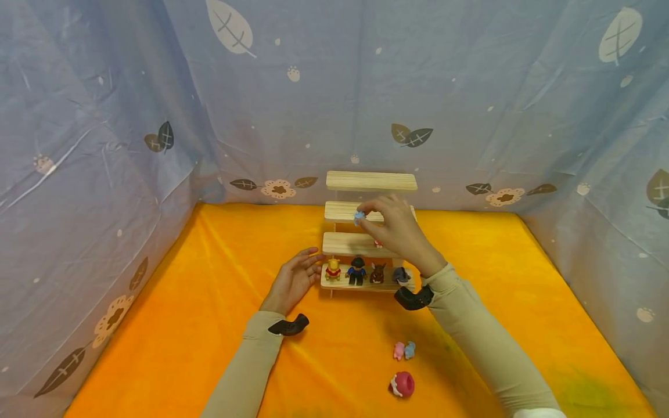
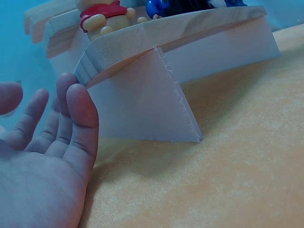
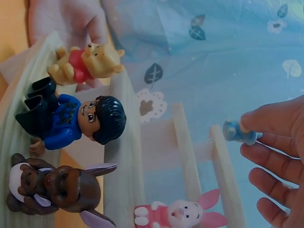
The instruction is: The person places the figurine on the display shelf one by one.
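My right hand [image 1: 399, 225] pinches a small light blue figurine [image 3: 237, 132] between thumb and fingertips, over the second-highest board of a tiered wooden shelf [image 1: 371, 180]. My left hand [image 1: 294, 281] has its fingers loosely extended, the tips right at the left end of the lowest board. Along that board sit a yellow bear in a red shirt [image 1: 333, 270], a dark-haired doll in blue [image 3: 66, 116], a brown kangaroo figure [image 3: 76, 190] and a grey donkey figure [image 1: 401, 275]. One board higher is a pink piglet figure [image 3: 183, 213], partly hidden by the right hand in the head view.
In front of the shelf, a pink figurine [image 1: 399, 351] and another light blue figurine [image 1: 410, 350] lie side by side on the orange cloth [image 1: 209, 302]. Nearer still is a dark pink hollow toy [image 1: 403, 384] with a white part. Patterned grey-blue curtains [image 1: 334, 87] enclose the back and sides.
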A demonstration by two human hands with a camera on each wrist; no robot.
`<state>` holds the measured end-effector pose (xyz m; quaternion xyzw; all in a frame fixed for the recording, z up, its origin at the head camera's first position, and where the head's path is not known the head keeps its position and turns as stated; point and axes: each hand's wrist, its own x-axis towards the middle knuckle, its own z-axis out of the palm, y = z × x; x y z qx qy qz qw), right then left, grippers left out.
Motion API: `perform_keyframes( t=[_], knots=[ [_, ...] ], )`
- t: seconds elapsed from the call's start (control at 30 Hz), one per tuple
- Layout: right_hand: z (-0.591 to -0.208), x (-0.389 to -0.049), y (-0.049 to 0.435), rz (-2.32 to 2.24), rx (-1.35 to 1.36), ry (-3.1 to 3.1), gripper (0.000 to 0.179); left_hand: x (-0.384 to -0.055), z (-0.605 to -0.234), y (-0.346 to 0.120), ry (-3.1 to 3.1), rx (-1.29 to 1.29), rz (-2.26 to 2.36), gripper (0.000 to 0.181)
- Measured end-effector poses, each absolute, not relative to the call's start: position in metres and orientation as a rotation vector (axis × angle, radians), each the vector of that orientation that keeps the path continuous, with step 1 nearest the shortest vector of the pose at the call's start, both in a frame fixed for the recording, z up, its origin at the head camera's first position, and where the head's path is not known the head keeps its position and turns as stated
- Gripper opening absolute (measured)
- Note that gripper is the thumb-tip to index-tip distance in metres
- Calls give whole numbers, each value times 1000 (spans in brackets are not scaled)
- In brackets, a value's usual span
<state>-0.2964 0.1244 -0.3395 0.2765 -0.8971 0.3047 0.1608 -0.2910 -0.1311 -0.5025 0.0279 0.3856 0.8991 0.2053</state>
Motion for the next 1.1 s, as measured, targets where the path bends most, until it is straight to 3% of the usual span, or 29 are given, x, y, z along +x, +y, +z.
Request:
perform_keyframes(
  t=[1.1],
  knots=[
    [-366, -300, 118, 562, 793, -2725, 22, -290, -500, -131, 1080, 85, 2506, 34]
  ],
)
